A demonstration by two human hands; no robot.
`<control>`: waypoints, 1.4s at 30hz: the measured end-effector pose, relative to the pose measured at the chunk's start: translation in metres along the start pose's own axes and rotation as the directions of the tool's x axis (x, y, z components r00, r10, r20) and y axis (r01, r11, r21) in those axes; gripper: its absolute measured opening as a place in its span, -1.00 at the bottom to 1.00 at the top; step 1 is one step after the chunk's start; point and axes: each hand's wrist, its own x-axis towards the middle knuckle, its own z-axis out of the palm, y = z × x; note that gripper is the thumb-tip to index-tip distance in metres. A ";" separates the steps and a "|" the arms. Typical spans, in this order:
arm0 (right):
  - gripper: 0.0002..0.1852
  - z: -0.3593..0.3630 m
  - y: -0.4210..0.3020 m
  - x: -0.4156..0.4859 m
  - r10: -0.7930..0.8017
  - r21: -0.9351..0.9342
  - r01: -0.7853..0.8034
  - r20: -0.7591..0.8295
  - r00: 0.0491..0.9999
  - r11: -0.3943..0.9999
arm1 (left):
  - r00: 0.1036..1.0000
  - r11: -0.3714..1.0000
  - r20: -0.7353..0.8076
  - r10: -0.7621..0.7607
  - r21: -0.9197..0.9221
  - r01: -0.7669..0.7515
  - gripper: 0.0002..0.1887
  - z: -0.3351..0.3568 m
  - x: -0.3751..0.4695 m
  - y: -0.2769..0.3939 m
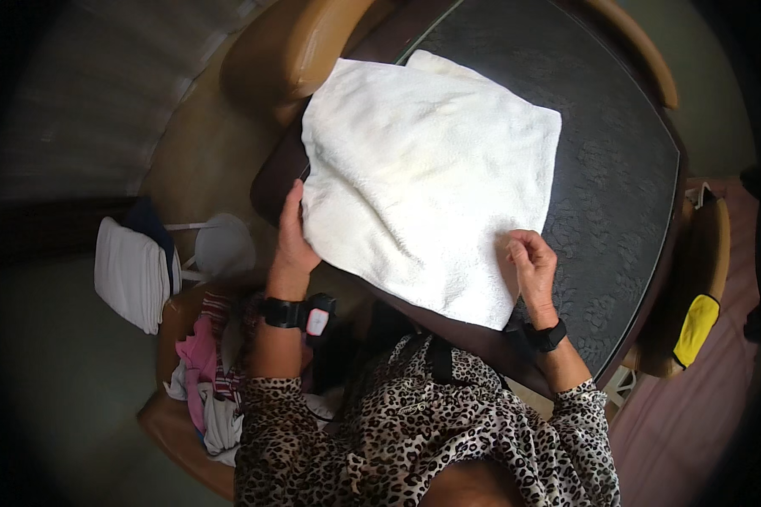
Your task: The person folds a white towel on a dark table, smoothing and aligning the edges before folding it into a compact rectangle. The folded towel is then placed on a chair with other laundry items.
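A white terry towel (431, 184) lies spread over the near left part of a dark, glass-topped table (609, 209), with a second layer or corner showing behind its far edge. My left hand (295, 237) is at the towel's left edge, thumb up along the side and the other fingers hidden beneath the cloth. On the right, my right hand (531, 263) is over the towel's near right edge, its fingers curled and thumb against the forefinger; whether cloth is pinched between them cannot be told.
Tan chairs (326, 44) stand around the table. Folded white cloths (133, 272) rest on a white-framed support at left. Pink, striped and white clothes (203, 367) are heaped on a chair beside me. A yellow cloth (696, 329) hangs on the right chair.
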 end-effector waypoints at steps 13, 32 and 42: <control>-0.77 -0.021 -0.013 0.170 -0.542 -0.582 0.480 0.078 0.837 0.656 | 0.983 0.968 -0.181 -0.029 0.241 0.073 -0.61 -0.015 -0.018 0.001; -0.70 -0.023 -0.059 0.221 -0.322 -0.790 0.360 0.217 0.922 0.497 | 0.974 0.959 -0.217 0.063 0.283 0.001 -0.59 0.004 -0.039 -0.007; -0.91 -0.033 -0.051 0.210 -0.448 -0.663 0.449 0.186 0.874 0.599 | 0.979 0.969 -0.203 0.032 0.244 0.019 -0.61 -0.004 -0.042 -0.005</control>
